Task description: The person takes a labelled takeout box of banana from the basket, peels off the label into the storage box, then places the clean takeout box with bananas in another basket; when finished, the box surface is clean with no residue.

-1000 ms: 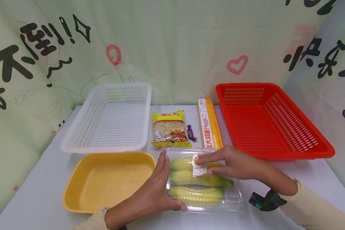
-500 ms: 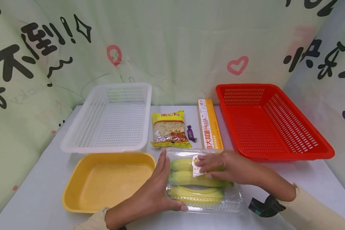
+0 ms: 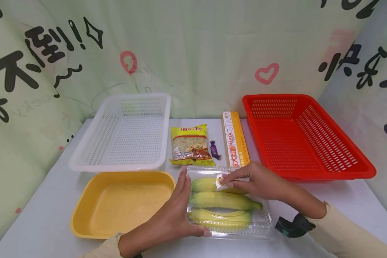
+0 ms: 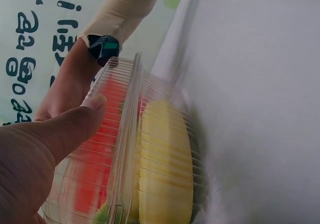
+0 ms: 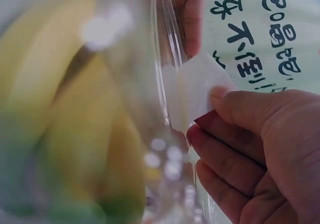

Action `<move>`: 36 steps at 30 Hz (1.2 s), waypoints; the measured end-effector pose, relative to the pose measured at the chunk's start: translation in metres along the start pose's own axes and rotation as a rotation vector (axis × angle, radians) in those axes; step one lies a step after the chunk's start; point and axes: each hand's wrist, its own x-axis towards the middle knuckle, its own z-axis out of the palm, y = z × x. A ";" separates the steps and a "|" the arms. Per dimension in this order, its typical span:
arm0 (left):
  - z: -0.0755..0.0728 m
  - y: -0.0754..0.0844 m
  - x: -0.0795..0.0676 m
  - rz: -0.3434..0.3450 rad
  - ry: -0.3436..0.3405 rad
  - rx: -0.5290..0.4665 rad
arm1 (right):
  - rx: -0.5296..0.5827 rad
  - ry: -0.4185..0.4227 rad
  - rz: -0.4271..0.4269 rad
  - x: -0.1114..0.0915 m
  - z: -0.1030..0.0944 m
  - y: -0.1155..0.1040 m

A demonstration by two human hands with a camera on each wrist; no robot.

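Observation:
In the head view a clear plastic clamshell box (image 3: 230,233) of bananas (image 3: 225,200) lies on the table at front centre. My left hand (image 3: 172,215) spreads along its left end, fingers straight against that side and thumb at the front edge. The left wrist view shows the thumb (image 4: 80,126) pressing the ribbed wall. With thumb and forefinger my right hand (image 3: 261,181) pinches a white sticker (image 3: 219,182) on the lid. Seen by the right wrist camera, the sticker (image 5: 197,86) stands lifted, its pale back showing; how much still sticks is hidden.
A white basket (image 3: 129,167) stands back left, a yellow tub (image 3: 119,234) before it. Behind the box lie a yellow noodle bag (image 3: 191,145), a purple wrapped candy (image 3: 214,150) and a pasta box (image 3: 234,139). A red basket (image 3: 322,175) stands at right.
My right thumb and finger have taken hold of the sticker, and its lower part has folded up off the lid. The left hand and the box have stayed in place.

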 end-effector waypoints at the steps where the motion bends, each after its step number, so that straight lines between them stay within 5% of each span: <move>1: 0.000 0.000 0.000 0.001 0.001 0.001 | 0.012 0.012 0.007 0.000 0.000 0.000; 25: 0.001 0.000 -0.002 0.000 0.015 -0.010 | 0.133 0.187 0.057 0.002 0.001 0.007; 36: 0.003 -0.001 -0.002 0.008 0.028 -0.016 | 0.280 0.313 0.193 0.002 0.002 0.016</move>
